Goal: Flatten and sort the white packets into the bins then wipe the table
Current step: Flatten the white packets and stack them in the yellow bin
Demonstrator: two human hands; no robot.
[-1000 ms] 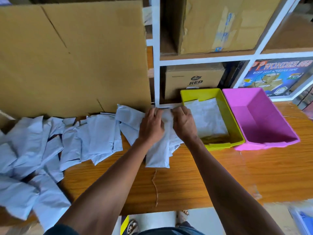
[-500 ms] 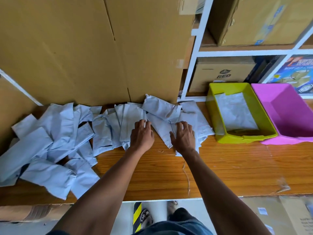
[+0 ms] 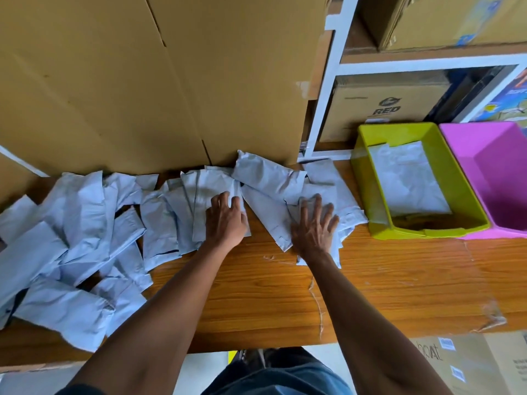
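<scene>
Pressing flat with spread fingers, the left hand (image 3: 226, 222) and right hand (image 3: 315, 228) could slide overlapped packets (image 3: 265, 195) off the tabletop (image 3: 399, 280) or mis-sort them.

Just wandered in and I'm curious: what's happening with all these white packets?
A person is sorting them. The left hand and right hand press flat on white packets on the wooden table. A big loose pile waits at the left. The yellow-green bin holds some flattened ones; the pink bin looks empty.
</scene>
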